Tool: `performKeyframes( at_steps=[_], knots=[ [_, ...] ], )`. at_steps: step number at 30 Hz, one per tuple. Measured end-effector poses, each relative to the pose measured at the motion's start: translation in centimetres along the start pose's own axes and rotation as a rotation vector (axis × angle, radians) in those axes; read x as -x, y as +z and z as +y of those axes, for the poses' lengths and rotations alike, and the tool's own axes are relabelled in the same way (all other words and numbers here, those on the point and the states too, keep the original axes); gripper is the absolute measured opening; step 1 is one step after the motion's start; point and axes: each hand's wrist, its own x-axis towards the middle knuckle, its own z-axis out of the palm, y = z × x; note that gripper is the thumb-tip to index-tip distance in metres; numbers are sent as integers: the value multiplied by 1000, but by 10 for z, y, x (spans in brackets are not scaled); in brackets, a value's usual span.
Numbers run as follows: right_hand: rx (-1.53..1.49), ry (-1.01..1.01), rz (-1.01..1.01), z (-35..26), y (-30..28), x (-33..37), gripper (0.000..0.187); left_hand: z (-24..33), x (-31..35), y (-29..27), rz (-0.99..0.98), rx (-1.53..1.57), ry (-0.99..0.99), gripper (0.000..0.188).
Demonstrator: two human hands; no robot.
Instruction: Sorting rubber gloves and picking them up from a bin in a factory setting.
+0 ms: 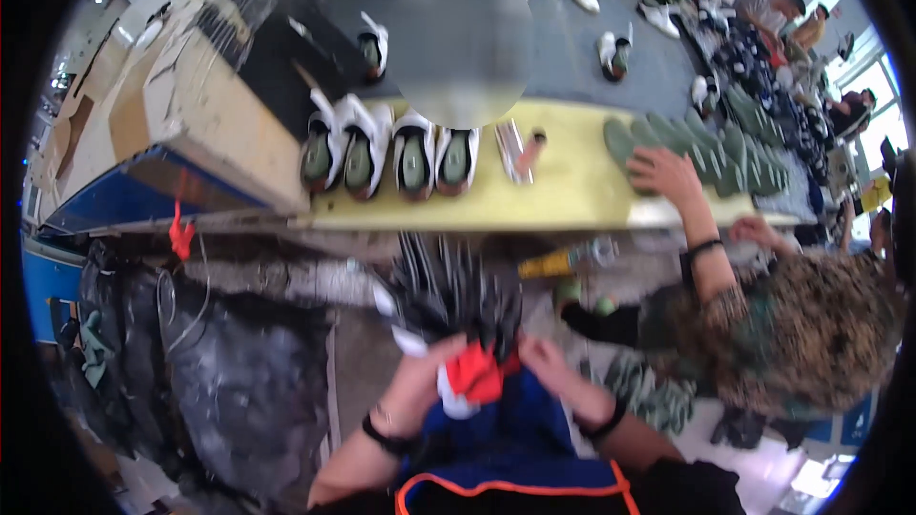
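In front of my body, over my lap, is a bundle of long black strip-like pieces (453,291), fanned out at the far end; their exact kind cannot be made out. A bunched red cloth (474,374) with white parts lies against the near end of the bundle. My left hand (427,364) is closed around the left side of the bundle's near end, by the white part. On the other side my right hand (546,362) pinches the edge of the red cloth, its fingers curled and partly hidden.
Several white shoes with green insoles (414,167) line the yellow bench edge (477,210); a small metal tool (515,151) lies beside them. At right, a co-worker's hand (665,175) rests on overlapping green insoles (725,157). Black plastic bags (253,391) stand at left. More shoes sit on the grey belt.
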Motion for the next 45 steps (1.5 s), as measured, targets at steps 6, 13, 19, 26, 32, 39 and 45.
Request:
performKeyframes(
  at_steps=[6, 13, 19, 26, 32, 39, 45],
  knots=[
    [80, -110, -266, -196, 41, 35, 56, 64, 75, 76, -120, -181, 173, 43],
    [-154, -234, -26, -244, 95, 94, 49, 52, 126, 101, -188, -506, 324, 46],
    [-694, 179, 63, -236, 52, 131, 37, 55, 129, 94, -304, -261, -31, 30],
    [-1038, -70, -50, -195, 29, 147, 37, 46, 121, 100, -571, -175, -157, 60],
    [-993, -132, -169, -216, 42, 162, 53, 45, 115, 104, -651, -202, -183, 66],
    [-924, -81, -38, -190, 41, 186, 48, 33, 110, 95, -610, -287, -244, 61],
    [-681, -190, 514, -163, 51, 249, 32, 44, 61, 21, 9, -228, -343, 32]
  ],
)
